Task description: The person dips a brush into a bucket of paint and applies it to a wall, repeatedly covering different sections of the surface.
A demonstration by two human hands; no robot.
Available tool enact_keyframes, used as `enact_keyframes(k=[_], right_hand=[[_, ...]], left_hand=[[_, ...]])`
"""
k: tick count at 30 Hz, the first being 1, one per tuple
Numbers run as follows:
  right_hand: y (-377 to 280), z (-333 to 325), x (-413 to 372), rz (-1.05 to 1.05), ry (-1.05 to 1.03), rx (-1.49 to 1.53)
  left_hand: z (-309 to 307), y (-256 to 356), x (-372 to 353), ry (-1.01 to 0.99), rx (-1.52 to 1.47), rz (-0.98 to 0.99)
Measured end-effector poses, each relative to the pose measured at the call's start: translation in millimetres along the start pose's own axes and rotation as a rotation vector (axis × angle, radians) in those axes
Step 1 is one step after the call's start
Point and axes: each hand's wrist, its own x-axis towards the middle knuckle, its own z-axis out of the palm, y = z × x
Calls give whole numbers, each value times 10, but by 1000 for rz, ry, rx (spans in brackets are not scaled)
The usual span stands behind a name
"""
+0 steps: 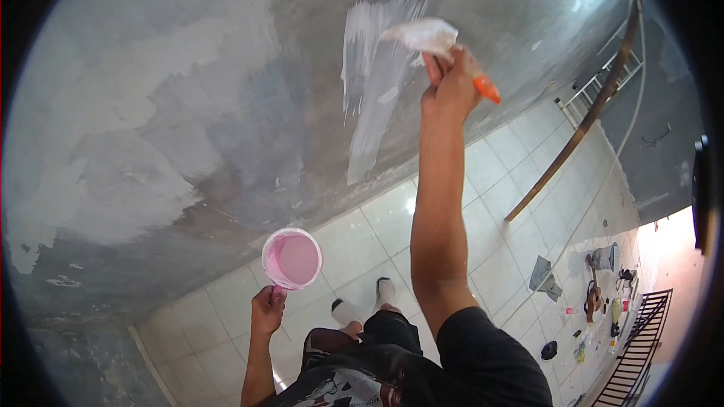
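A pink dipper [292, 258] holds a pale pink liquid, its inner wall smeared with the same color; it is over the tiled floor [362, 237], beside the foot of the gray wall [309, 113]. The left hand [268, 309] is closed around the dipper's short handle, the forearm rising from the lower edge of the view and the dipper's mouth facing up. The right hand [452, 83] grips a wide brush [424, 34] with an orange-tipped handle, fingers wrapped near the white-coated bristles. The right arm is stretched far forward and up, bringing the brush to the wall at the right edge of a streaky white patch [373, 68].
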Motion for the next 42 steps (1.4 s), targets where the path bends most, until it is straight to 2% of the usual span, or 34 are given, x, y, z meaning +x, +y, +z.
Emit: enact_keyframes(k=[3, 7, 9, 11, 15, 17, 19, 20, 22, 24, 26, 27, 31, 34, 37, 40, 42], right_hand=[[-441, 483, 177, -88, -66, 76], [-482, 556, 407, -108, -145, 254], [-226, 365, 444, -62, -164, 284], [110, 15, 344, -2, -115, 270], [619, -883, -30, 163, 98, 30], [663, -1107, -164, 264, 224, -41], [531, -1081, -198, 254, 221, -129], [454, -1020, -164, 242, 230, -230], [254, -719, -15, 217, 162, -184], [-9, -239, 162, 191, -5, -283], [-346, 280, 343, 14, -158, -225], [-548, 590, 418, -4, -193, -144], [-1355, 1811, 733, -146, -260, 123], [-1892, 2437, 755, -204, -290, 253], [-2041, 2727, 732, -225, -334, 356], [-1631, 2666, 878, -206, -300, 408], [-1227, 2330, 816, -162, -235, 394]], left_hand=[[-53, -94, 70, 5, -8, 78], [-111, -46, 26, 28, 0, 134], [-104, -43, 11, 36, 3, 159], [-98, -70, -12, 73, 78, 62], [-59, -131, -64, 119, 113, 47], [-28, -140, -75, 155, 78, 31], [-28, -209, -50, 178, 72, 45], [-4, -239, -19, 187, 67, 46], [39, -188, 2, 218, 62, 43], [35, -199, 73, 257, 53, 41], [-1, -271, 102, 229, -89, 80], [-1, -276, 118, 239, -151, 75], [-119, -296, 193, 281, -112, 142], [-238, -330, 189, 278, -101, 107], [-364, -441, 227, 285, -61, 144], [-449, -361, 146, 281, -37, 109], [-476, -401, 121, 267, -49, 90]])
